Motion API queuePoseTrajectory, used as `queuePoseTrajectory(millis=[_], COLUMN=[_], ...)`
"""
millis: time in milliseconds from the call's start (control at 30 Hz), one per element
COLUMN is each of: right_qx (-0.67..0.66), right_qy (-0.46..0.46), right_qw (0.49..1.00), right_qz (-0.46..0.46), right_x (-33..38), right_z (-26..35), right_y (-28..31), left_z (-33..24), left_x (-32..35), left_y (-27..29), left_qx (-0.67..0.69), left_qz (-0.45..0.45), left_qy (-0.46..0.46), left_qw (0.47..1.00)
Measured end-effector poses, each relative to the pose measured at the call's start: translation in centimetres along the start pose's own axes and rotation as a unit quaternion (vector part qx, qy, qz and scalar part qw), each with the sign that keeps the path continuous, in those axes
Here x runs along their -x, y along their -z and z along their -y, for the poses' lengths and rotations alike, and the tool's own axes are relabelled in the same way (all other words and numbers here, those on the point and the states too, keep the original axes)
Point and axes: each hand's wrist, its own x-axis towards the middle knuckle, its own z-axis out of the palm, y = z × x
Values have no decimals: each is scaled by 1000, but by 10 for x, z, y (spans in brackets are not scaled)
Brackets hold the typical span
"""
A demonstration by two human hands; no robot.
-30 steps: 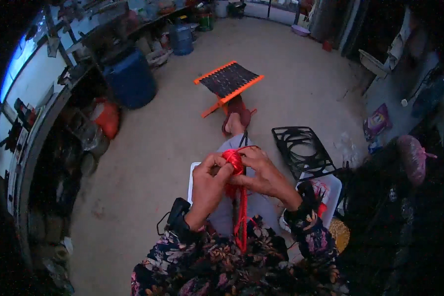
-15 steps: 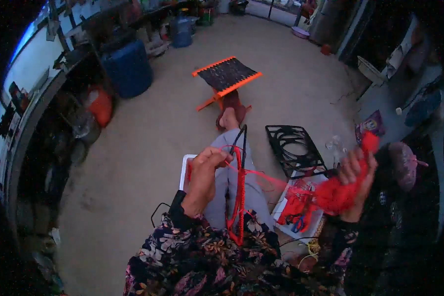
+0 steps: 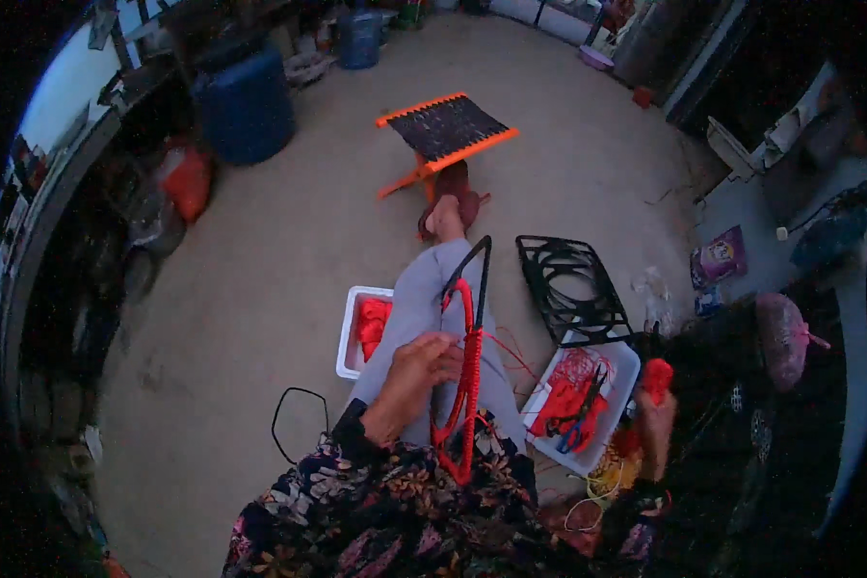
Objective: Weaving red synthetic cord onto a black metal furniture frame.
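A narrow black frame [image 3: 487, 255], partly wrapped in red cord [image 3: 472, 385], stands tilted over my lap. My left hand [image 3: 416, 374] is beside its wrapped side, fingers closed against the red cord there. Out to the right, beyond a white tray, my right hand [image 3: 656, 416] is closed around a bundle of red cord [image 3: 657, 378], its fingers partly hidden in the dim light. A thin red strand [image 3: 511, 353] runs from the frame toward the right.
The white tray [image 3: 630, 371] holds red cord and scissors [image 3: 578, 419]. Behind it lies a black openwork rack [image 3: 573, 289]. Another white box [image 3: 345, 332] with red material sits left of my legs. An orange folding stool [image 3: 448, 127] stands ahead, near my foot. A bare black frame [image 3: 275, 419] lies at left.
My right hand has moved down and slightly left with the red bundle. My left hand has shifted lower along the frame, from pinching the strand to beside the wrapped side.
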Motion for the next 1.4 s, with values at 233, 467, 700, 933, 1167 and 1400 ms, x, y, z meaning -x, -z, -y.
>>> queuePoseTrajectory(millis=[233, 467, 700, 933, 1167, 1400], right_qx=[-254, -191, -237, -265, -293, -351], right_qy=[-62, -52, -36, -52, -33, -34], right_qw=[914, 918, 921, 919, 906, 887], right_qz=[310, 343, 306, 288, 304, 297], right_x=[49, 56, 56, 58, 54, 54], right_z=[147, 156, 189, 202, 202, 205], right_y=[-137, -176, -162, -161, -163, -169], left_z=[3, 0, -4, -22, 1, -1], left_x=[-8, 0, 7, 16, 8, 9], left_y=[-11, -17, -30, -38, -29, -37], left_qx=[161, 294, 253, 367, 311, 344], left_qz=[84, 160, 87, 113, 120, 114], left_qy=[46, 76, 64, 139, 113, 146], left_qw=[982, 939, 961, 913, 936, 920])
